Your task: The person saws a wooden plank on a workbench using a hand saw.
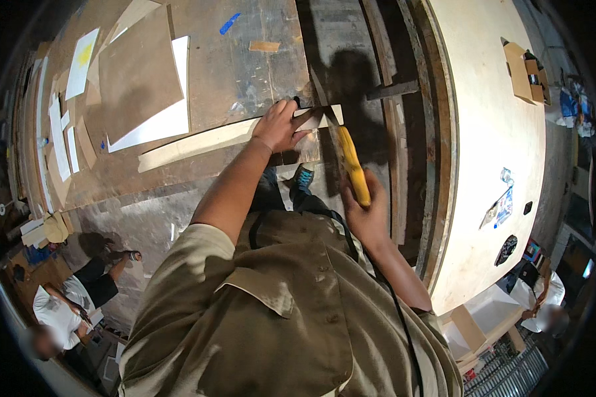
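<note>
A long pale wooden strip [202, 143] lies along the near side of a worn brown worktable [258, 76], its right end sticking out past the table's edge. My left hand [282, 124] grips the strip close to that end, fingers over the far side and thumb toward me. My right hand [367, 213] is closed round the yellow handle of a handsaw [353, 165]. The saw's blade points away from me and crosses the strip's overhanging end. Whether its teeth have cut into the wood cannot be made out.
Brown and white sheets [139, 83] lie on the table's left part. To my right stands a large pale board-topped table [487, 152] with a small open cardboard box [524, 73]. Two other people are visible, one lower left [73, 298], one lower right [536, 291].
</note>
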The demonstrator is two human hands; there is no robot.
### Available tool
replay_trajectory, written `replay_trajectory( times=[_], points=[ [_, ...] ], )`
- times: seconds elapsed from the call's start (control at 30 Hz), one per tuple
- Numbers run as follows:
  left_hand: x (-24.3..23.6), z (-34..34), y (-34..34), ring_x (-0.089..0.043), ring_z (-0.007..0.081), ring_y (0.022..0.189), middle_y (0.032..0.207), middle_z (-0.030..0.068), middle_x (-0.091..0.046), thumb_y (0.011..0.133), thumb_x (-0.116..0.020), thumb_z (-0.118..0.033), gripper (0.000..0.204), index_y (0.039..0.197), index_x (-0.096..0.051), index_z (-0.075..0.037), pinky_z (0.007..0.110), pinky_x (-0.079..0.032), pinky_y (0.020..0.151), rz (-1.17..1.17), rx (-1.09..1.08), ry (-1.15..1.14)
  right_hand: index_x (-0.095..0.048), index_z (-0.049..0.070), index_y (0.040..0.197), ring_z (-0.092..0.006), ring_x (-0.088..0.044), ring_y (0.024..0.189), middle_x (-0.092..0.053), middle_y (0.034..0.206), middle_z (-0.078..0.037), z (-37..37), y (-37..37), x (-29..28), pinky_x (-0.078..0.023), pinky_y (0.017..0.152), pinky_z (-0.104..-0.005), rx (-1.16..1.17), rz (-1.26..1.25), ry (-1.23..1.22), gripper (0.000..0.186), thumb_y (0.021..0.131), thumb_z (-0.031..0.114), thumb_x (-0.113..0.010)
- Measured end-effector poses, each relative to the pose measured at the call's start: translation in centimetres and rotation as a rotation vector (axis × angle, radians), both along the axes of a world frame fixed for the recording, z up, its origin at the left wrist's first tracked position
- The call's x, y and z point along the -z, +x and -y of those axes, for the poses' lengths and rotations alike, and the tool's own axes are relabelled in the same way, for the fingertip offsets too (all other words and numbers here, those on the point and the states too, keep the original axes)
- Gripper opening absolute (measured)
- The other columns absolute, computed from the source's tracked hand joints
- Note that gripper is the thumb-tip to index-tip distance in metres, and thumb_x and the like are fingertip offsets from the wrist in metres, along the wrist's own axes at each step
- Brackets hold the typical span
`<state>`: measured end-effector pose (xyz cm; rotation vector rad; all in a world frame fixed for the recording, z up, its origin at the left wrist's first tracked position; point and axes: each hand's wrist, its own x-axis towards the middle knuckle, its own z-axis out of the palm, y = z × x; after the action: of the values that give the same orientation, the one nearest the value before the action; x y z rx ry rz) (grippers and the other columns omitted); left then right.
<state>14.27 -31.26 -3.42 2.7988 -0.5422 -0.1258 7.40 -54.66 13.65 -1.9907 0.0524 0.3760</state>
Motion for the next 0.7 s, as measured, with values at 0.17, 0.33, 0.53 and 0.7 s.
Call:
replay_trajectory(
  times=[0.17, 0.33, 0.53, 0.7],
  points=[
    [0.3, -0.1, -0.2, -0.046, 0.0285, 0.111, 0.106, 0.01, -0.046, 0.091, -0.065, -0.041, 0.047, 0.134, -0.06, -0.02, 0.039, -0.044, 0.097, 0.008, 0.009, 0.034, -0.056, -0.001, 0.102, -0.0106, -0.052, 0.075, -0.057, 0.081, -0.005, 2.8, -3.2, -0.9, -0.045, 0.069, -0.0278, 0.03, -0.014, 0.122, 0.013, 0.093, 0.004, -0.063],
    [-0.2, 0.2, -0.1, -0.047, 0.0283, 0.108, 0.109, 0.0104, -0.047, 0.091, -0.065, -0.039, 0.042, 0.128, -0.064, -0.02, 0.04, -0.045, 0.095, 0.0, -0.019, -0.024, -0.055, -0.002, 0.1, -0.0138, -0.056, 0.078, -0.058, 0.083, -0.007, 1.3, -0.7, 1.1, -0.046, 0.07, -0.0288, 0.062, -0.132, 0.069, 0.012, 0.093, 0.004, -0.063],
    [0.7, -0.2, -0.4, -0.046, 0.0297, 0.109, 0.11, 0.0111, -0.046, 0.09, -0.066, -0.041, 0.044, 0.129, -0.064, -0.018, 0.041, -0.045, 0.095, 0.045, 0.005, -0.032, -0.056, -0.003, 0.098, -0.0124, -0.057, 0.077, -0.061, 0.083, -0.008, 2.5, -3.9, -1.0, -0.047, 0.071, -0.0273, 0.102, -0.167, 0.167, 0.011, 0.093, 0.004, -0.062],
    [0.2, 0.0, 0.0, -0.046, 0.0301, 0.113, 0.113, 0.0117, -0.046, 0.089, -0.067, -0.039, 0.043, 0.122, -0.068, -0.012, 0.04, -0.044, 0.098, -0.033, -0.03, -0.049, -0.057, 0.0, 0.1, -0.0095, -0.056, 0.077, -0.059, 0.085, -0.005, 0.8, -1.2, 0.3, -0.046, 0.069, -0.0253, 0.083, -0.105, 0.036, 0.008, 0.094, 0.002, -0.062]
  ],
)
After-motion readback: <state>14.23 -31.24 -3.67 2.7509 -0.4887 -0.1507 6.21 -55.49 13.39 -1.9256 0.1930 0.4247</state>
